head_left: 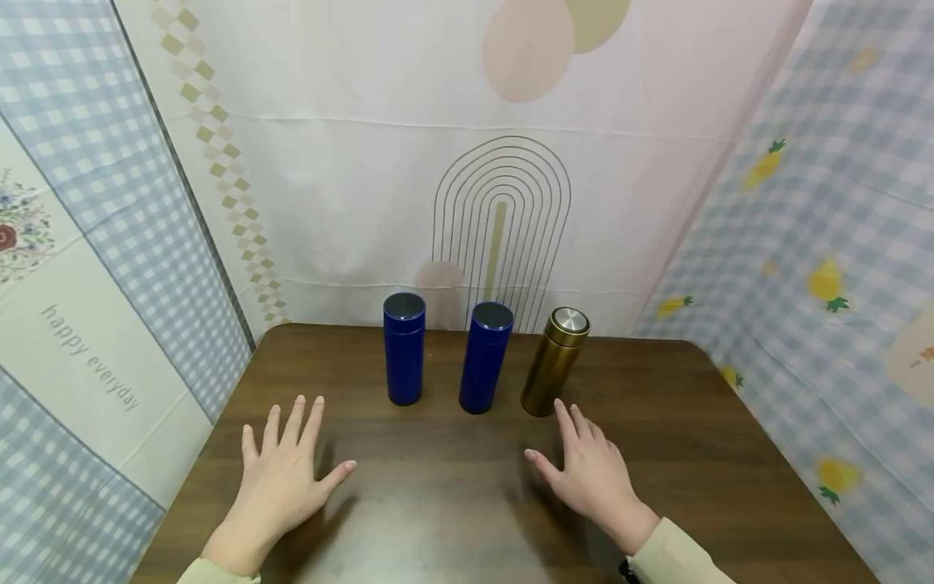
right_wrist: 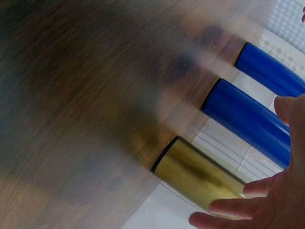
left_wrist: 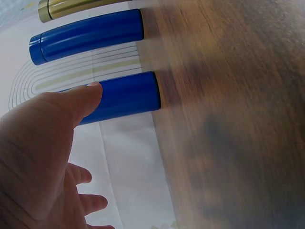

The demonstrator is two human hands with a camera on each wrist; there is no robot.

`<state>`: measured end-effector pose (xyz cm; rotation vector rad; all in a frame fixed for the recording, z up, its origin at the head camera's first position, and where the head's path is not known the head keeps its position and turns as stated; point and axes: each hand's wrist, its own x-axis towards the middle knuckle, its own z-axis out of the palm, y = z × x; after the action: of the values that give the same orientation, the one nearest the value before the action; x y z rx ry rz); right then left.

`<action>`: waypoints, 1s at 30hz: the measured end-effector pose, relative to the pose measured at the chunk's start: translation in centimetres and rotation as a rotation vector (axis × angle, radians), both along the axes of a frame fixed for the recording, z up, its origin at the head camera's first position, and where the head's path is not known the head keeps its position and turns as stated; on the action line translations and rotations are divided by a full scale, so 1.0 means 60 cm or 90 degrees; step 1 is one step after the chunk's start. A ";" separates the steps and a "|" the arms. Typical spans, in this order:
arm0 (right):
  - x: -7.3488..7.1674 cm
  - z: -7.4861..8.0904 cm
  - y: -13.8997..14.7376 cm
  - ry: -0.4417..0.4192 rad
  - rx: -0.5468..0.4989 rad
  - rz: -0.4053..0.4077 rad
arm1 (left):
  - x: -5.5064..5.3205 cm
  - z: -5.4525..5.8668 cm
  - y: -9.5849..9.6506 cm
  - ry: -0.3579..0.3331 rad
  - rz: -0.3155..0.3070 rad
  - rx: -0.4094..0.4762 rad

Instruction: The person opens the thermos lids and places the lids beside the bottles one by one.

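Three upright vacuum flasks stand in a row toward the back of the table. The left blue flask (head_left: 404, 357) and the middle blue flask (head_left: 485, 361) have dark tops; the gold flask (head_left: 553, 365) at the right has a silver-topped lid. My left hand (head_left: 280, 478), fingers spread and holding nothing, hovers in front and to the left of the left blue flask. My right hand (head_left: 591, 474) is nearest the gold flask, just in front of it, with fingers extended and nothing held. In the right wrist view, the fingers overlap the gold flask (right_wrist: 195, 176); I cannot tell whether they touch it.
The brown wooden table (head_left: 423, 503) backs onto a pale patterned cloth (head_left: 350, 203). Blue checked cloth hangs on the left (head_left: 146, 203) and a checked cloth with pineapples (head_left: 839, 211) on the right.
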<state>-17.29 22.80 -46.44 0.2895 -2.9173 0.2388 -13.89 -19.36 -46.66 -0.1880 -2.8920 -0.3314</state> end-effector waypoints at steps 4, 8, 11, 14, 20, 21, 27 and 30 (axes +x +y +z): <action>0.000 0.002 -0.014 -0.043 -0.034 0.001 | -0.001 -0.001 -0.003 -0.017 -0.006 0.025; -0.004 0.009 -0.031 -0.086 -0.100 0.004 | -0.002 0.001 -0.005 -0.046 -0.014 0.073; -0.008 0.014 -0.043 -0.110 -0.170 0.012 | -0.004 0.000 -0.005 -0.066 -0.019 0.114; -0.016 0.019 -0.056 -0.116 -0.254 0.037 | -0.008 -0.002 -0.003 -0.060 -0.029 0.157; -0.036 0.032 -0.081 -0.099 -0.411 0.138 | -0.023 -0.002 0.006 -0.044 -0.051 0.252; -0.039 0.035 -0.087 -0.097 -0.424 0.155 | -0.026 -0.002 0.008 -0.046 -0.050 0.264; -0.053 0.056 -0.128 -0.092 -0.446 0.220 | -0.043 0.004 0.022 -0.052 -0.051 0.301; -0.062 0.065 -0.148 -0.085 -0.450 0.238 | -0.053 0.007 0.030 -0.047 -0.056 0.311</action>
<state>-21.02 13.89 -42.52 0.7007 -2.6478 1.3373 -17.08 -17.55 -46.22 -0.2212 -2.7717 -1.0586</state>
